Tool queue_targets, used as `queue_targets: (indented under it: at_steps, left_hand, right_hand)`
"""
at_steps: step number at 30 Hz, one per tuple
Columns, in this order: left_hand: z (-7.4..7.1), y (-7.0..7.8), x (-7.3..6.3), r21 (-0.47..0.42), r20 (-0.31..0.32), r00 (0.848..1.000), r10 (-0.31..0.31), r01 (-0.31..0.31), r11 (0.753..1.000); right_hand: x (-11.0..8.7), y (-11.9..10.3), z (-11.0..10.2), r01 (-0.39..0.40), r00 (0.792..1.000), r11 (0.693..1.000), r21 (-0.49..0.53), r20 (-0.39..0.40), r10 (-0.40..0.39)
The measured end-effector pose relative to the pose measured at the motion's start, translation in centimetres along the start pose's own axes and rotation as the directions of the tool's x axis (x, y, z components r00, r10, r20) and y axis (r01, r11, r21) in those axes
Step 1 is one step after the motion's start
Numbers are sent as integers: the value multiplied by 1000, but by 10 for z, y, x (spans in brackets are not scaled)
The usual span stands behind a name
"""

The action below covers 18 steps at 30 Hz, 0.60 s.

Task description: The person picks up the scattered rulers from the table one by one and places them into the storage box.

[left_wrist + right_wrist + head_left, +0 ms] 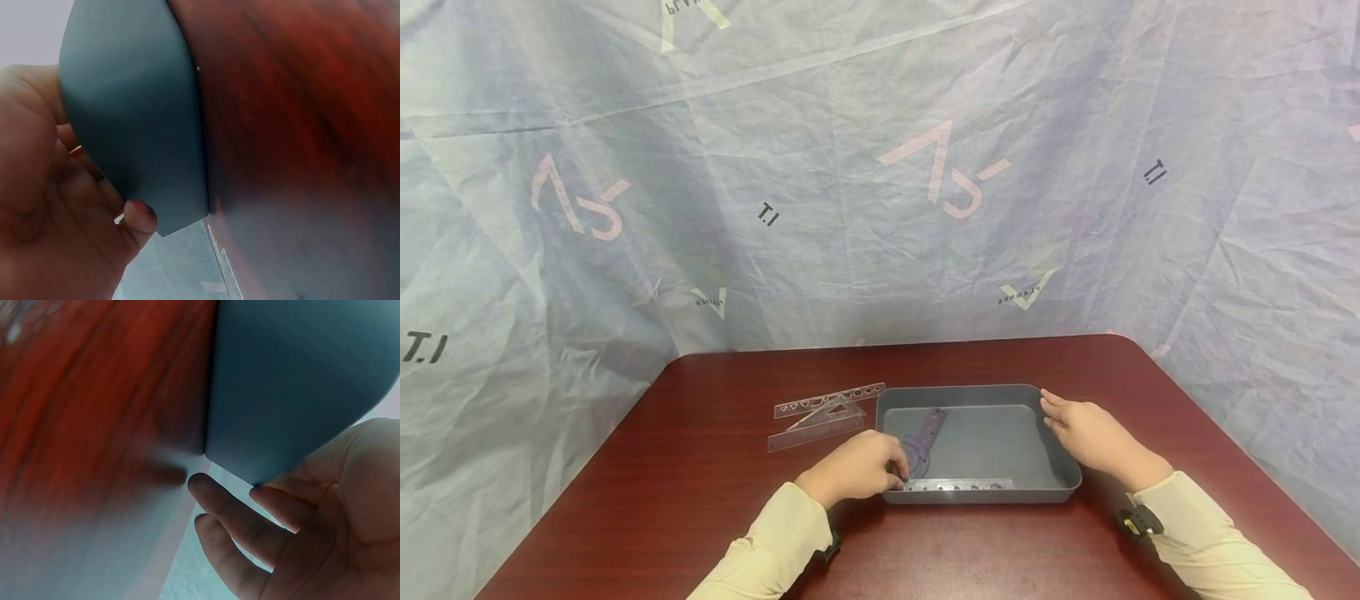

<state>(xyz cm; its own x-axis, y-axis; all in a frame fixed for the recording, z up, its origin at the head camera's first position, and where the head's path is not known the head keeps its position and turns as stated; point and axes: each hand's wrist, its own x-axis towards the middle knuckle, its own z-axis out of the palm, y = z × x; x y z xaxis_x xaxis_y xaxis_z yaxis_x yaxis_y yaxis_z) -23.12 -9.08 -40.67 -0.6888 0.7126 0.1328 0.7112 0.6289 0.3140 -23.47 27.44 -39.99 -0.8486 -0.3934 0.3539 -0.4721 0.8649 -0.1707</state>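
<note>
A grey rectangular tray (977, 497) lies on the table. My left hand (861, 467) reaches over its front left corner, fingers curled down inside and pinching the left end of a clear ruler (958, 484) along the front wall. In the left wrist view the tray's outer wall (134, 112) hides the fingertips and the ruler. Behind that ruler lies a purple see-through piece (931, 427), straight at one end and rounded like a protractor at the other. On the tray's right rim rests my right hand (1090, 437), its fingers loosely extended.
Left of the tray, a clear stencil ruler (797, 407) with cut-out shapes, a clear set square (848, 409) and another clear ruler (812, 434) lie overlapping on the reddish-brown table (700, 467). A pale printed cloth (850, 250) hangs behind the table's far edge.
</note>
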Motion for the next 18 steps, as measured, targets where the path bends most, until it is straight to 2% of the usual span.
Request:
queue_targets:
  at_steps: [18]
  left_hand:
    - [-1, 0, 0, 77, -9, 1000, 18, -17, 997]
  right_hand:
    - [0, 2, 2, -6, 1000, 1000, 19, 3, 6]
